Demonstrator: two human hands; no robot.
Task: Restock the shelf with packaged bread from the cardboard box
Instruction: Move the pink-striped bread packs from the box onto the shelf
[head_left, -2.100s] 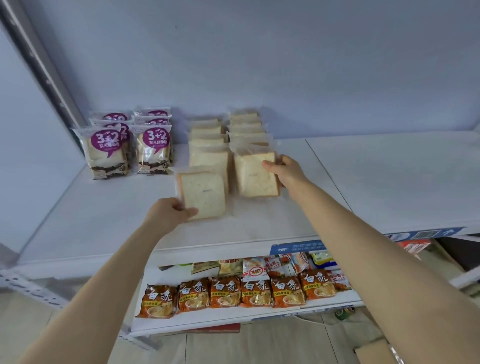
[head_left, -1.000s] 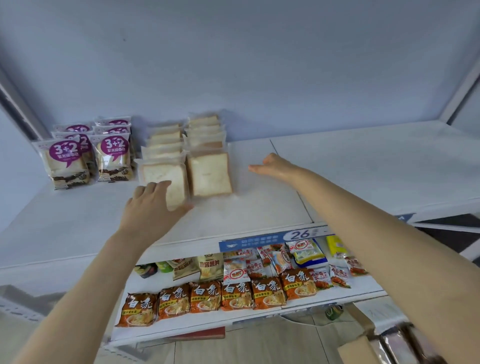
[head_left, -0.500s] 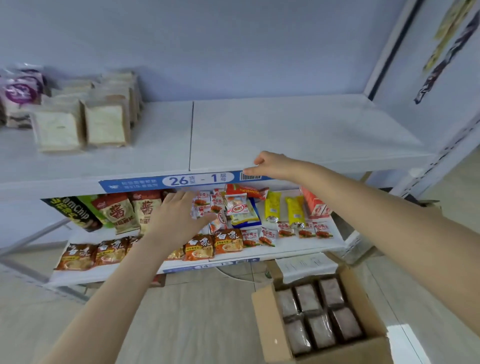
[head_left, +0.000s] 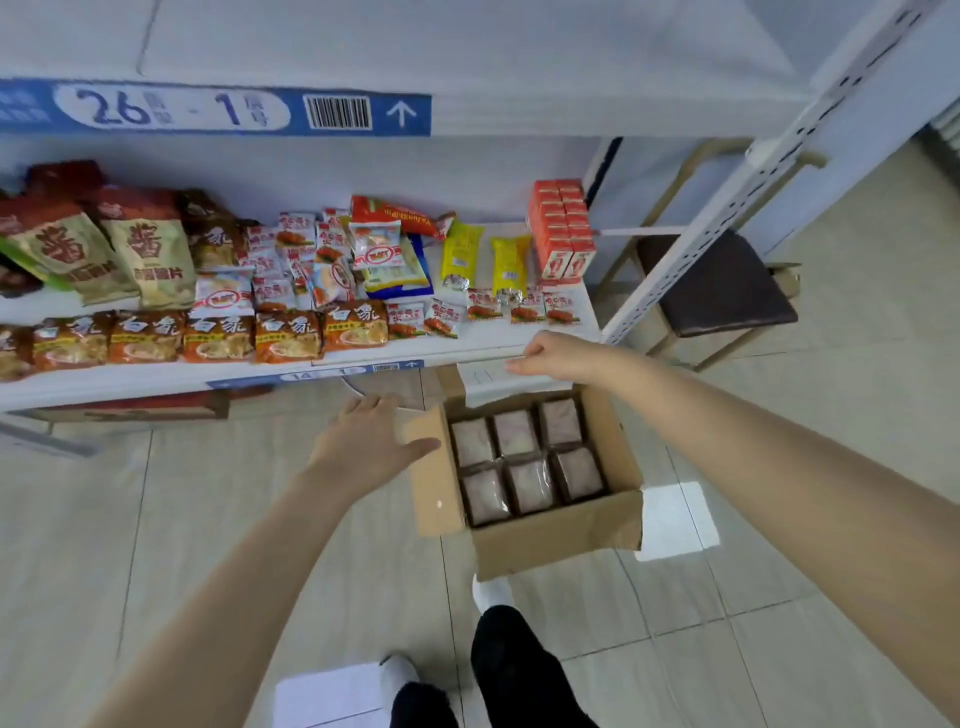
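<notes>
An open cardboard box (head_left: 556, 535) stands on the tiled floor below the shelves, with several clear-wrapped bread packs (head_left: 527, 452) in two rows inside. My left hand (head_left: 371, 441) hovers with fingers spread over the box's left flap, holding nothing. My right hand (head_left: 558, 356) hangs above the box's far edge with loosely curled, empty fingers. The top shelf edge (head_left: 519, 111) with its blue label runs across the top; the bread stocked on it is out of view.
The lower shelf (head_left: 467, 348) carries noodle packs (head_left: 218, 338), snack bags, yellow tubes and red cartons (head_left: 563, 228). A white upright post (head_left: 727, 197) and a dark-seated stool (head_left: 717, 288) stand to the right. My legs and white shoes (head_left: 493, 592) are just before the box.
Both hands let go of the bread on the top shelf and came down toward the box. The view swung down and right, so the box is now central.
</notes>
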